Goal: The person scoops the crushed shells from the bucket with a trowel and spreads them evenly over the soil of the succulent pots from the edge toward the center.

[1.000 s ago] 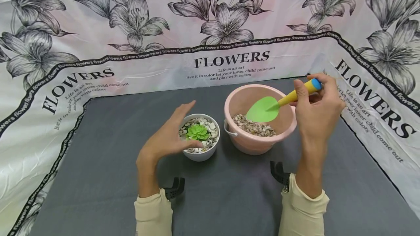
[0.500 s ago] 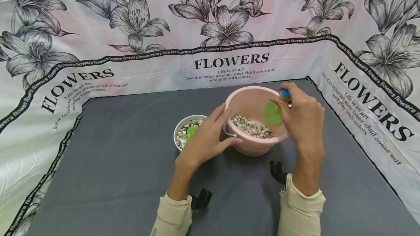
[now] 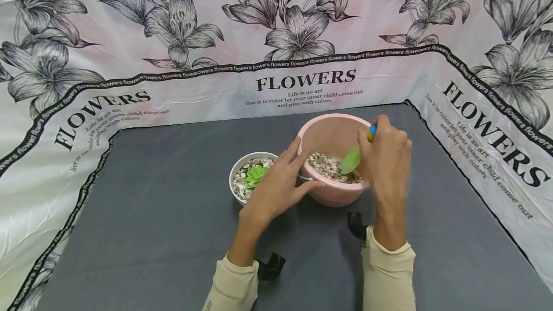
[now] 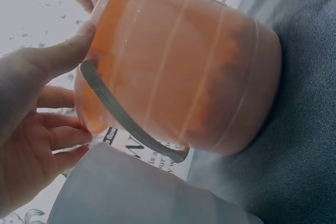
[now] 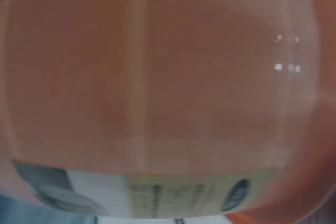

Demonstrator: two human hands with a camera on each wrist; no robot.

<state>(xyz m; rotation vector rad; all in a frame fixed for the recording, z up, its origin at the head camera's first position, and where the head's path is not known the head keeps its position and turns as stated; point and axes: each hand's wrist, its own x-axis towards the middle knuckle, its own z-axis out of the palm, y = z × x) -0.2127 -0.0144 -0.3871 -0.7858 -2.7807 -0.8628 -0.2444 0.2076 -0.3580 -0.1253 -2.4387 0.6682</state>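
My right hand [image 3: 389, 157] grips the handle of a small garden trowel [image 3: 351, 161], over the right side of a pink bucket [image 3: 334, 198]. The green blade dips into the gravel [image 3: 326, 166] inside; the hand covers most of the yellow handle, leaving its blue end showing. With fingers and thumb fairly straight and spread, my left hand [image 3: 278, 188] rests at the bucket's left rim, as the left wrist view [image 4: 52, 59] also shows. Behind that hand stands a white pot [image 3: 236, 191] of pebbles with a green succulent [image 3: 256, 175], partly hidden. The bucket's side [image 5: 157, 77] fills the right wrist view.
A grey cloth [image 3: 151, 215] covers the table. Flower-printed white sheeting [image 3: 194, 95] rises behind it and along both sides. The bucket's grey handle [image 4: 126, 114] hangs down its side, close to the white pot [image 4: 131, 187].
My left hand has moved right from the white pot to the bucket's rim. My right hand has moved left and tipped the trowel down, bringing its blade into the gravel.
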